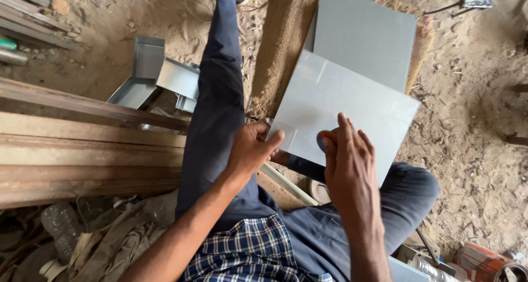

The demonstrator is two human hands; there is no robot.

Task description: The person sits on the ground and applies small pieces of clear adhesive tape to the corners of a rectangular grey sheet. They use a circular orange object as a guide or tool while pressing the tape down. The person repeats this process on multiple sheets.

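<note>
I sit on sandy ground with one leg stretched out in dark blue trousers. A flat grey metal sheet (pixel 341 109) with faint fold lines is tilted over my lap. My left hand (pixel 252 147) pinches its lower left corner between thumb and fingers. My right hand (pixel 346 161) lies flat against the sheet's lower edge, and its fingers cover a small round dark blue and orange thing (pixel 322 141). Whether the right hand grips that thing or only presses on it is unclear.
A second grey sheet (pixel 366 34) lies on a brown fibre mat (pixel 283 40) ahead. Bent metal channel pieces (pixel 148 73) sit at the left by long rusty bars (pixel 88 150). A plastic bottle (pixel 59 227) and rags lie lower left, a can (pixel 487 263) lower right.
</note>
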